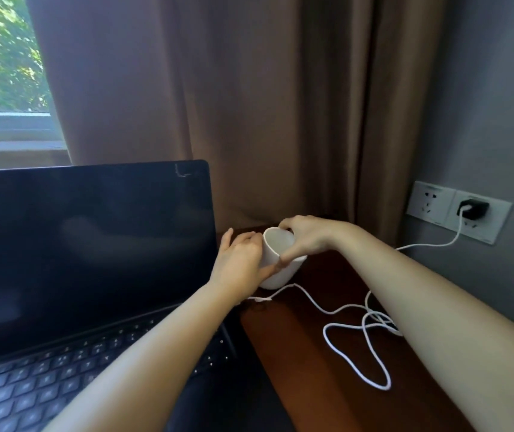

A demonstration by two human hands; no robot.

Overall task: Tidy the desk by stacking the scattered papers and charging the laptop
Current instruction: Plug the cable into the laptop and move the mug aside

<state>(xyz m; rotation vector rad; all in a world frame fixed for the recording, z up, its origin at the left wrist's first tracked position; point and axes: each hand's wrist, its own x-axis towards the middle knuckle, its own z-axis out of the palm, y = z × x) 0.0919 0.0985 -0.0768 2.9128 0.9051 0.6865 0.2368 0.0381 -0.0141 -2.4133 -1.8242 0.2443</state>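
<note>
Both forearms reach forward over the desk and meet at a white cup (276, 277). The left hand (239, 257) wraps the cup's left side, its fingers curved against the wall and the thumb laid across the near face. The right hand (307, 236) comes from above, wrist bent, and pinches the rim, with fingers on the far edge and the thumb on the near edge. The cup is tilted, its mouth turned toward the left hand, and stands just beside the right edge of the laptop (87, 244). The laptop is open, its screen dark, and the left forearm crosses its keyboard. A white cable (343, 308) runs from a black charger (475, 208) plugged into the wall socket (430, 201), drops to the desk, passes under the right forearm, lies in loose loops, and leads just below the cup to the laptop's right side. The left wrist hides its end, so whether it is plugged in cannot be told. The desk (305, 378) is dark reddish-brown wood. Behind it hangs a brown curtain (218, 88), with a grey wall (498, 120) to the right and a window (3, 57) showing green leaves to the left.
</note>
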